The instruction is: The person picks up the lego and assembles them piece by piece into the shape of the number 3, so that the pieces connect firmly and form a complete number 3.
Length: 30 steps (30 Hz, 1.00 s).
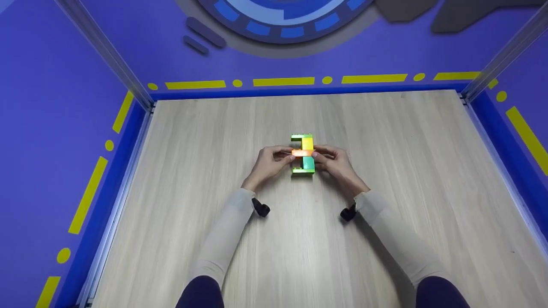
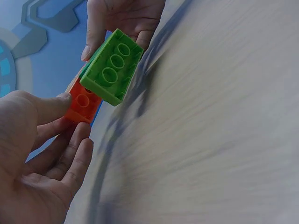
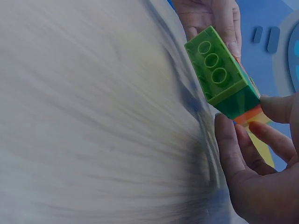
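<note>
Both hands hold one assembly of toy building bricks (image 1: 308, 163) above the table. It has a light-green brick (image 2: 126, 81) at the near end, a teal brick (image 3: 233, 102), an orange brick (image 1: 299, 153), a yellow brick (image 1: 308, 143), and another light-green brick (image 1: 297, 137) at the far end. My left hand (image 1: 269, 166) pinches the orange brick's left end between thumb and fingers. From the other side, my right hand (image 1: 337, 163) pinches the assembly near the orange and teal bricks. In the wrist views, the near light-green brick shows its hollow underside with round tubes.
The light wood-grain table (image 1: 295, 239) spreads around the hands. Blue-purple panels (image 1: 265, 64) with yellow markings stand behind it and at both sides. A small black camera (image 1: 261, 208) sits on the left wrist, and another black camera (image 1: 348, 213) on the right.
</note>
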Tool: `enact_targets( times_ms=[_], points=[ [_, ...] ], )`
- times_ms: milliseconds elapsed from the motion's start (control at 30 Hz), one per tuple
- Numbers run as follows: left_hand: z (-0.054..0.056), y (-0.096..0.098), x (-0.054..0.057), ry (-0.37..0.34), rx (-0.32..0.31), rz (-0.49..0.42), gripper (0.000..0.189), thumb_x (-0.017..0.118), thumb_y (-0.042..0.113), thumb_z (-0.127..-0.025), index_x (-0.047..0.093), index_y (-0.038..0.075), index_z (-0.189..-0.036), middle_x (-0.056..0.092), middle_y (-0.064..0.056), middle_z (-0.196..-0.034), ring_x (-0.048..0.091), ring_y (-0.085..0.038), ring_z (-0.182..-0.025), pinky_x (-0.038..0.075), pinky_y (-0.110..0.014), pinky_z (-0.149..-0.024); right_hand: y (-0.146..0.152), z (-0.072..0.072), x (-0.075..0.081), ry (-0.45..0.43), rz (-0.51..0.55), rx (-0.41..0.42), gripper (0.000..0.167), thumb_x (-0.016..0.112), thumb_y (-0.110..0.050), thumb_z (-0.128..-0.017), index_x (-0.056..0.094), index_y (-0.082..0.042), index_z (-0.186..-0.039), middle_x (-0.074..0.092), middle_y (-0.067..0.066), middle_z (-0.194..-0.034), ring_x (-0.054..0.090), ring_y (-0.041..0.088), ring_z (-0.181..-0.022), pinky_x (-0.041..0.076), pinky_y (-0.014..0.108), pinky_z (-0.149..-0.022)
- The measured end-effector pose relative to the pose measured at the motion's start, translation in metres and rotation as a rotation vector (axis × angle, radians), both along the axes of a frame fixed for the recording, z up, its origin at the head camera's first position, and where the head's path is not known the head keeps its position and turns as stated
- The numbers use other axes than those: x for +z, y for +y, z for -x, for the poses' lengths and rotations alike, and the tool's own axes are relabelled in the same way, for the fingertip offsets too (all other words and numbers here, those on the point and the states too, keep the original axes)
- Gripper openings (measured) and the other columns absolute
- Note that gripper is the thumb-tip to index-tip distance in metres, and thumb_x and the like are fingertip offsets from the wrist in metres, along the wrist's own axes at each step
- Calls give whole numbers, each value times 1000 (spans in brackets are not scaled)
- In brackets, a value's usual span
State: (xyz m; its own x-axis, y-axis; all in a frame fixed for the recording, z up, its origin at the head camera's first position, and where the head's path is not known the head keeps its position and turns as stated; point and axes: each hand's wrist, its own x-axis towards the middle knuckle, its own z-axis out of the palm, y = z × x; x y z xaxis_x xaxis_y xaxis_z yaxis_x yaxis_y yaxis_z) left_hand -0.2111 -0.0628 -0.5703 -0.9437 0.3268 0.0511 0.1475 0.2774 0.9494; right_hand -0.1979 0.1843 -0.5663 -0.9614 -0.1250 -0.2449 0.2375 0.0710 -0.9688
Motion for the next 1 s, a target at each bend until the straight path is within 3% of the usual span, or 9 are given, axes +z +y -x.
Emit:
enact_targets(
  times_ms=[400, 700, 1000],
  points=[
    [3, 0, -3, -32, 4, 8, 30, 74, 13, -102, 75, 3, -130, 75, -13, -128, 73, -24, -116, 58, -31, -100, -1, 3, -3, 30, -81, 14, 45, 72, -20, -104, 65, 1, -143, 65, 22, -140, 75, 19, -104, 62, 30, -88],
    [3, -1, -8, -30, 12, 27, 31, 74, 13, -102, 74, 5, -132, 75, -11, -128, 73, -23, -116, 58, -32, -100, -3, 6, -6, 39, -138, 28, 44, 69, -20, -106, 64, 2, -144, 64, 22, -142, 71, 29, -118, 62, 30, -90],
    [5, 1, -9, -35, 33, 34, 32, 75, 12, -101, 74, 4, -132, 74, -11, -131, 73, -22, -116, 58, -30, -99, -4, 7, -5, 44, -191, 17, 41, 70, -18, -105, 67, 0, -141, 67, 21, -140, 70, 27, -115, 61, 25, -86]
  ],
)
